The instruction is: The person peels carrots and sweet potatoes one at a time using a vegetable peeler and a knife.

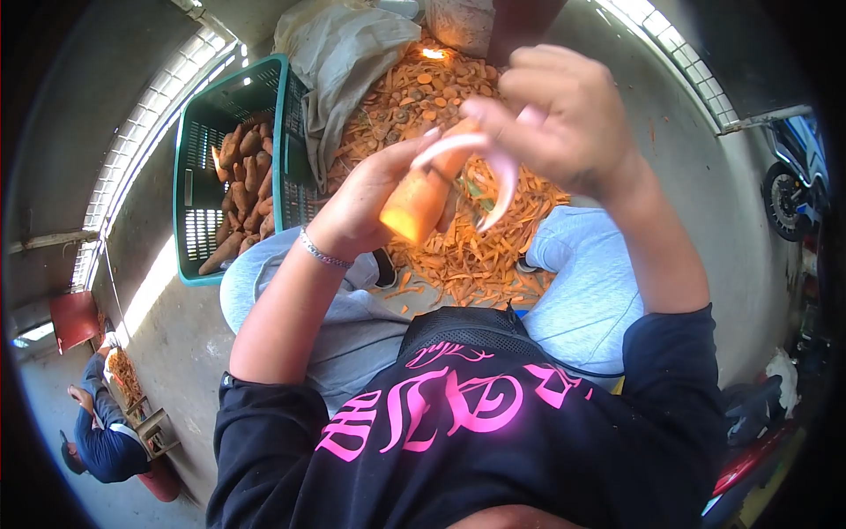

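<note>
We have the carrot (pixel 416 204) gripped in our left hand (pixel 374 181), its blunt end jutting past the fingers — our right hand (pixel 564 115) curls beside a pale curved tool (pixel 504 189), its grip too blurred to tell. Peelings (pixel 476 260) litter the floor (pixel 731 194) near a green crate (pixel 282 132).

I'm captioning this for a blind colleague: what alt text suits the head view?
A person's left hand holds an orange carrot, with a pale curved tool, likely a peeler, at the blurred right hand. Orange peelings cover the floor beyond; a green crate of carrots stands to the left.
</note>
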The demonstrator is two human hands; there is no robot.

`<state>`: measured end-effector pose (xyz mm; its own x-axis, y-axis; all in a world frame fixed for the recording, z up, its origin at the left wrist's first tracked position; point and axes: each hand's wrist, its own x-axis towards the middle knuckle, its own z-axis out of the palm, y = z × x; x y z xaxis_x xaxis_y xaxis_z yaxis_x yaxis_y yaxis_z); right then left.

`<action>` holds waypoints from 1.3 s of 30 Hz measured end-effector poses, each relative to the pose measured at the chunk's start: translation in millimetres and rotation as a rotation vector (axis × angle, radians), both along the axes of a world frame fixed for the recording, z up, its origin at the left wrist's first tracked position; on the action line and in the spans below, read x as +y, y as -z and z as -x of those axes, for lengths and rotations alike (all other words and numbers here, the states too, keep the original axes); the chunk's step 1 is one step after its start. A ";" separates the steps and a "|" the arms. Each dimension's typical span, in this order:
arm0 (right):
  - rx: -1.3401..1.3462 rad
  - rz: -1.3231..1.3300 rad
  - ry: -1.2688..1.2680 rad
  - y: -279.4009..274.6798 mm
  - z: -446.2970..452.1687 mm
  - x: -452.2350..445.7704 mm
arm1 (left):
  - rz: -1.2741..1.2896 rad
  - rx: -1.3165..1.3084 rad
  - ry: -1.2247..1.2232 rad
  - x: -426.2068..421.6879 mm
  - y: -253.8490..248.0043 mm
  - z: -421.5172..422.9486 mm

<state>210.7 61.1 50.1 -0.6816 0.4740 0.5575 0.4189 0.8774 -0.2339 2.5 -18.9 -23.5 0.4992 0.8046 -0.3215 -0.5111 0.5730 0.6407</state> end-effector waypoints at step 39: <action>0.011 -0.041 -0.045 3.8 11.8 -22.7 | 0.131 0.154 -0.067 -6.9 -9.3 -14.0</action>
